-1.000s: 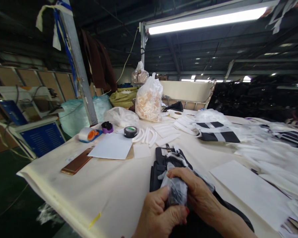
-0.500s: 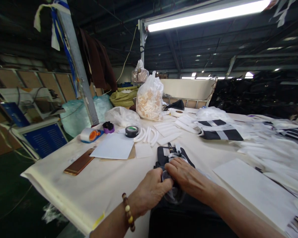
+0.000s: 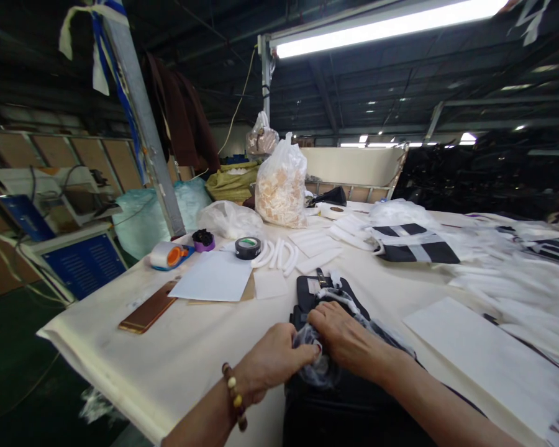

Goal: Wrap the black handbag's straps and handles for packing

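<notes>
The left hand pinched a bunch of clear plastic between thumb and fingers; a beaded bracelet circled its wrist. Just beside it, the right hand was curled over the same plastic, its fingertips hidden, so whether it gripped could not be told. The plastic lay on top of a black bag, which rested on the near part of a cream table, under both hands.

To the left lay a flat brown object, a pale sheet and, touching the sheet's far corner, a roll of black tape. Curved white strips lay just beside the tape. Farther back stood a clear sack filled with tan pieces. To the right were a white board and heaped white material. A bright tube lamp hung overhead.
</notes>
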